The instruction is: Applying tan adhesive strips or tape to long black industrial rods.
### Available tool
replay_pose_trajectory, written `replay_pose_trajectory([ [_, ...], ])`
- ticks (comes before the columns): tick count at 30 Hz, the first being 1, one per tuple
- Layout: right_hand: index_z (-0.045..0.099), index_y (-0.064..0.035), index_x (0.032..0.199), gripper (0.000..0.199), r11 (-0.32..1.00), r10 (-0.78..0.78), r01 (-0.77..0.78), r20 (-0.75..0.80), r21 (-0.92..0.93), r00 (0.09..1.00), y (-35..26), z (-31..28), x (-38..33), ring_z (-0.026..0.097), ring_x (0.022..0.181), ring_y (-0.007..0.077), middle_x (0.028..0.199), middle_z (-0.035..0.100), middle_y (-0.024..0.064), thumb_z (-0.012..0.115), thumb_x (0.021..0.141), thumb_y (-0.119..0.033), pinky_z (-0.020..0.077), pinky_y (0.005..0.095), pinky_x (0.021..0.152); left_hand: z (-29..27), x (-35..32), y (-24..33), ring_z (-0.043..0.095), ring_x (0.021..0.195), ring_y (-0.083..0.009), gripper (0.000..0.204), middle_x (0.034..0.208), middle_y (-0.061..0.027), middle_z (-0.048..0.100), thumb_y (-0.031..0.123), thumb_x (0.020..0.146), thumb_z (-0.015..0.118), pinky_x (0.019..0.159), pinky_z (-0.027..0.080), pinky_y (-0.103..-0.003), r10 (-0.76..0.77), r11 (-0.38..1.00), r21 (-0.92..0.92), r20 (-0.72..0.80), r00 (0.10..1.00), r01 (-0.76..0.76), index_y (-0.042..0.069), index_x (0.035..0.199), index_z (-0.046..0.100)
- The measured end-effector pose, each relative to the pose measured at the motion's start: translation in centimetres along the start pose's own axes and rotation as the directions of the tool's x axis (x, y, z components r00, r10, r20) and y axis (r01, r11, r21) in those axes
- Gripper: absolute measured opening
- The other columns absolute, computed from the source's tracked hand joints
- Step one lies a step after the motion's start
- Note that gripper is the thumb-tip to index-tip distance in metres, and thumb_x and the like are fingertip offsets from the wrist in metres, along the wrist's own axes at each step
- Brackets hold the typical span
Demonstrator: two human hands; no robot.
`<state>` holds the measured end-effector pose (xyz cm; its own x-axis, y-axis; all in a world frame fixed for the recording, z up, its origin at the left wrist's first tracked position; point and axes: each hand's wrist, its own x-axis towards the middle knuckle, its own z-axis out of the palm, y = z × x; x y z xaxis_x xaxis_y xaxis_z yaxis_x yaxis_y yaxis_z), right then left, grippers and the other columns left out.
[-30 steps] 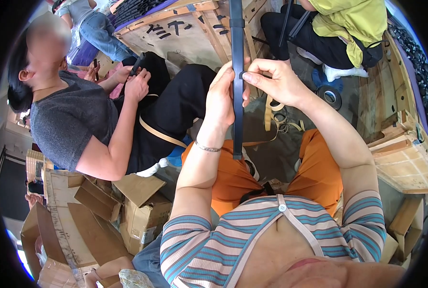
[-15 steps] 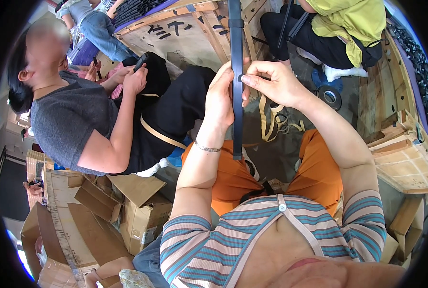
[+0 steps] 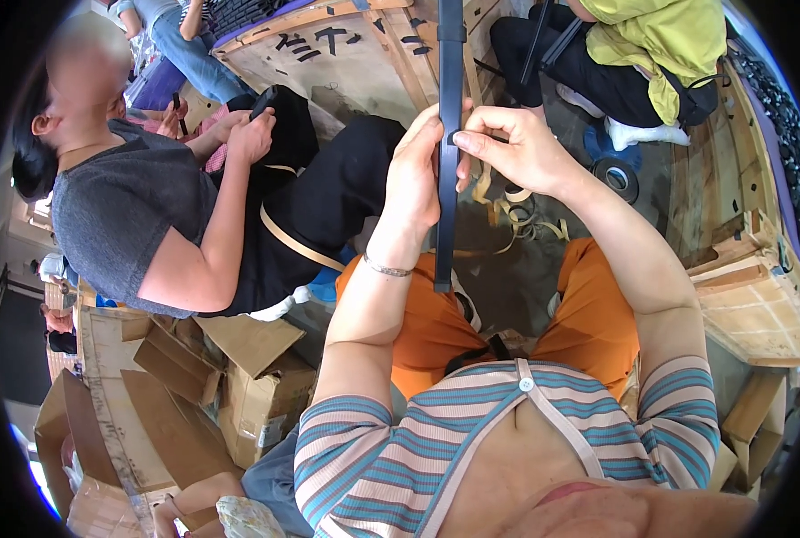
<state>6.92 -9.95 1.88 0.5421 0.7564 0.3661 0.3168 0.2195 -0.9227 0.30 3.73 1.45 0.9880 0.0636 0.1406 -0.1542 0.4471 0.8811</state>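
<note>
A long, dark, flat bar (image 3: pixel 448 211) stands lengthwise in front of me, with a wider collar near its upper end. My left hand (image 3: pixel 412 175) is wrapped around its middle from the left, fingertips showing past the right edge. Against that same edge, my right hand (image 3: pixel 516 154) holds thumb and forefinger pinched over a small dark piece (image 3: pixel 454 138); whether the piece is fixed to the bar I cannot tell. Curled cream-coloured strips (image 3: pixel 518 215) lie on the floor beyond my hands.
At left sits a co-worker in a grey shirt (image 3: pixel 117 220), holding a dark object (image 3: pixel 263 101). Another person in yellow (image 3: pixel 646 54) crouches at far right. Wooden crates (image 3: pixel 328 67) stand ahead and at right. A black tape roll (image 3: pixel 616 179) lies on the floor; cardboard boxes (image 3: pixel 261 408) stand behind left.
The bar and both hands have shifted slightly in the picture, the bar's lower end a little upward. The right hand's pinch stays at the bar's edge. The cream strips' visible shape has changed.
</note>
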Motion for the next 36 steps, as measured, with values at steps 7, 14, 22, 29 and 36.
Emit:
replay_pose_trajectory([
  [7,0.058,0.0022,0.077,0.018,0.998,0.037,-0.041,-0.07,-0.05,0.997,0.6,0.4,0.3,0.062,0.061,0.012,0.066,0.063,0.0069,0.054,0.087,-0.012,0.0487,0.0238,0.058,-0.5,0.2,-0.3,0.047,0.053,-0.012,0.034,0.072,-0.0041,0.052,0.02,0.092,0.032,0.045,0.037,-0.023,-0.013,1.0,0.0,-0.008,1.0,0.013,0.0,0.115,0.048],
  [14,0.061,0.0017,0.076,0.019,0.993,0.116,-0.119,-0.168,-0.009,0.979,1.0,1.2,0.7,0.061,0.056,0.0107,0.062,0.063,0.0058,0.057,0.085,-0.014,0.0482,0.0223,0.055,-0.8,0.6,-0.3,0.047,0.054,-0.0124,0.034,0.075,-0.0046,0.053,0.021,0.092,0.032,0.046,0.037,-0.024,-0.047,0.998,-0.033,-0.004,0.999,0.047,0.001,0.115,0.048],
  [22,0.061,0.0015,0.07,0.018,0.996,0.071,-0.044,-0.35,0.084,0.934,1.0,0.9,0.6,0.056,0.05,0.0072,0.06,0.061,0.0048,0.06,0.081,-0.013,0.044,0.0207,0.047,0.1,0.2,-0.4,0.054,0.063,-0.0133,0.029,0.081,-0.0054,0.053,0.016,0.092,0.04,0.053,0.048,-0.026,-0.049,0.996,-0.068,0.031,0.998,0.051,0.001,0.117,0.045],
  [29,0.064,0.0019,0.078,0.019,0.99,-0.033,-0.028,-0.41,-0.141,0.912,1.0,-0.7,0.6,0.051,0.059,0.0034,0.064,0.061,0.0011,0.064,0.079,-0.017,0.0409,0.0211,0.053,0.4,-1.8,-2.3,0.047,0.055,-0.0084,0.011,0.07,-0.0021,0.05,0.005,0.089,0.045,0.049,0.04,-0.018,0.05,0.952,0.306,-0.11,0.993,-0.014,0.003,0.1,0.046],
  [36,0.065,0.0009,0.08,0.02,0.982,0.019,-0.059,-0.216,-0.18,0.976,-1.3,-1.9,0.2,0.05,0.063,0.0031,0.067,0.059,-0.0006,0.063,0.083,-0.019,0.0411,0.019,0.058,-0.1,-1.7,-0.8,0.043,0.059,-0.0032,0.018,0.072,0.0014,0.048,0.001,0.083,0.057,0.053,0.037,-0.017,0.261,0.828,0.534,-0.101,0.96,-0.169,0.002,0.095,0.044],
])
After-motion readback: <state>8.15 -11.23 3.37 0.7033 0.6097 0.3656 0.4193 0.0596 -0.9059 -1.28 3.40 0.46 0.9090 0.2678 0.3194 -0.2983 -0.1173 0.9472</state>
